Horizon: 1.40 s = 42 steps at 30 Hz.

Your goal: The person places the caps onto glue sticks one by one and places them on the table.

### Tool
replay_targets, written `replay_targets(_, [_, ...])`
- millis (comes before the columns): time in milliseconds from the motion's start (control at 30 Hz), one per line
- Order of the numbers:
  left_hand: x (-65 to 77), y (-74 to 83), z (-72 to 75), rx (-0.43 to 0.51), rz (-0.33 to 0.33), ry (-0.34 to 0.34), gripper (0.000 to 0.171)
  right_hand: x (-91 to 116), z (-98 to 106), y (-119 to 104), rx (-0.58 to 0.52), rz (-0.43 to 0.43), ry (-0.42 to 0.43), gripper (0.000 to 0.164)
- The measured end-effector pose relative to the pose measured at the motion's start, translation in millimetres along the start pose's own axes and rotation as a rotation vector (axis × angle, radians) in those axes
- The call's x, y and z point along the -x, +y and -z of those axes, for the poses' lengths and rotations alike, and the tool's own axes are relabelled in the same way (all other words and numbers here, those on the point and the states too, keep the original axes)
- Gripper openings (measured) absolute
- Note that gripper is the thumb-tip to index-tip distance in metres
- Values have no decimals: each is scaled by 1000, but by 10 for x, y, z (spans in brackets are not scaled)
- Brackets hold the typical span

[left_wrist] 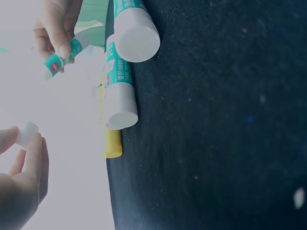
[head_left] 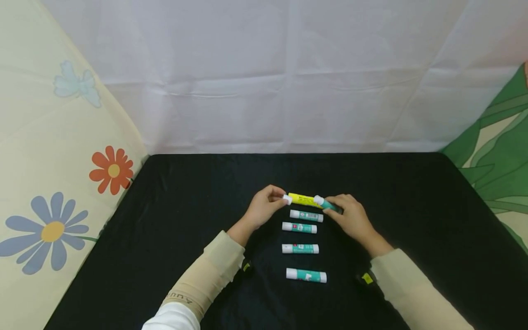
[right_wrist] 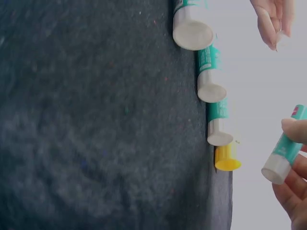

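My left hand [head_left: 266,205] pinches a small white cap [left_wrist: 28,134] between thumb and fingers. Opposite it, my right hand [head_left: 350,215] grips a teal glue stick [right_wrist: 287,146], its white end [head_left: 318,200] pointing toward the left hand. A gap separates the cap from this stick. Below and between the hands a yellow tube [head_left: 303,200] lies on the black cloth, its right end overlapped by the held stick in the head view. Nearest to it on the cloth is a capped teal glue stick [head_left: 306,216].
More teal glue sticks lie sideways in a column toward the front: one [head_left: 299,228], another [head_left: 300,249] and the nearest [head_left: 306,275]. Black cloth [head_left: 198,192] covers the table. A white sheet [head_left: 231,91] hangs behind, with a flower-printed panel [head_left: 37,160] at left.
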<state>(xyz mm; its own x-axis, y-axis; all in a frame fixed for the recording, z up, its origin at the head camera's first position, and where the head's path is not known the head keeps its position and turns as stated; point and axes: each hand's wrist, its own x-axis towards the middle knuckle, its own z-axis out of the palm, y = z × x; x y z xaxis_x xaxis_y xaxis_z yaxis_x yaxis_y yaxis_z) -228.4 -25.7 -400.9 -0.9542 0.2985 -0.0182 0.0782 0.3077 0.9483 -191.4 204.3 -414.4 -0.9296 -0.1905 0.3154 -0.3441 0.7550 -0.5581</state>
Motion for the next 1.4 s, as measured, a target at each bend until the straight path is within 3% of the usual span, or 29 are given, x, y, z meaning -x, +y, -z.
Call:
replay_targets(833, [24,-23,-43,6,-5,-18,20,-27,-107,-183,-1,73,-79,26])
replay_targets(1167, [17,-40,-68,38,9,-54,23,-43,-174,-246,-13,86,-91,26])
replay_targets(1400, [168,205,-35,18,6,-56,20,-41,-193,-266,-17,74,-101,26])
